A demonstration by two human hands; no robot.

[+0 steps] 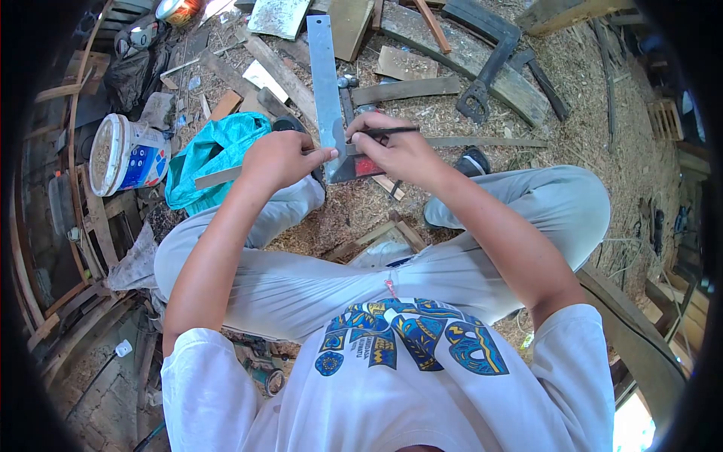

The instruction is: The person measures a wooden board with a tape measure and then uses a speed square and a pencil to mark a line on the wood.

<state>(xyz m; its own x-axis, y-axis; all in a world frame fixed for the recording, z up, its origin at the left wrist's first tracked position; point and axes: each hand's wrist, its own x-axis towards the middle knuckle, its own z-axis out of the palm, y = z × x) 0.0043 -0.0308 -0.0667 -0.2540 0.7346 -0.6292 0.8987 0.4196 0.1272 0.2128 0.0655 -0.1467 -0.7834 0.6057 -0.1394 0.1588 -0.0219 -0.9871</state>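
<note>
While my left hand (282,160) is clamping the grey metal square (324,75) onto the thin wooden strip (218,178), my right hand (398,152) is pinching the dark slim pencil (390,131); its tip should be hugging the square's edge.

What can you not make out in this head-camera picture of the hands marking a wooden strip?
- Head view: any mark on the wooden strip, covered by the right hand holding the pencil.
- Head view: strip's middle, hidden in the left hand.
- Head view: scale on the square, too small.
</note>
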